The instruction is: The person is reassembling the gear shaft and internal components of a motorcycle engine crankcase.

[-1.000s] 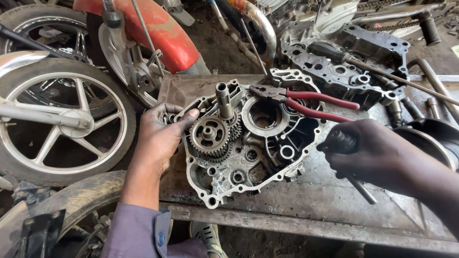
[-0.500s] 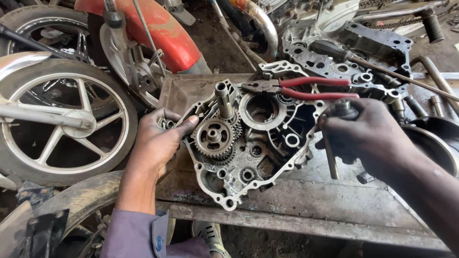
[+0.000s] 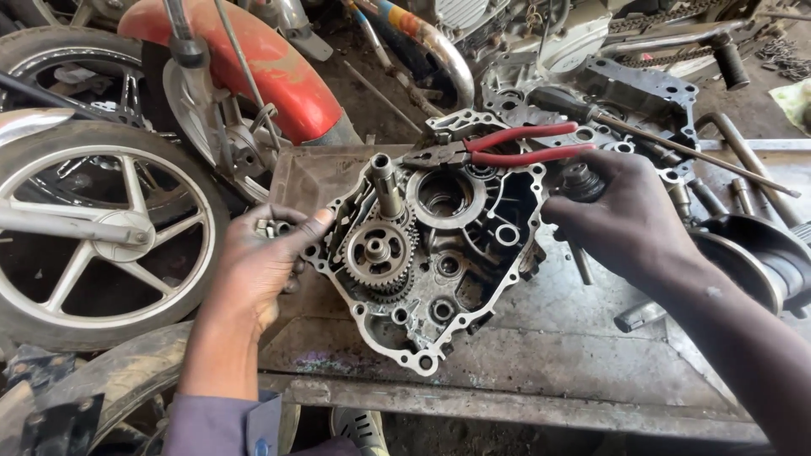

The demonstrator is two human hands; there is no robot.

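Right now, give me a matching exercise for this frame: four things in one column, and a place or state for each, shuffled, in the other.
Things:
1. red-handled pliers
2. gear
3. left hand
4. right hand

Places or states:
A. grips a dark-handled tool at the case's right edge
B. seated inside the engine case, below the upright shaft
C. lying across the case's top edge
D. holds small metal parts at the case's left edge

Pairs: 1-C, 2-B, 3-D, 4-A
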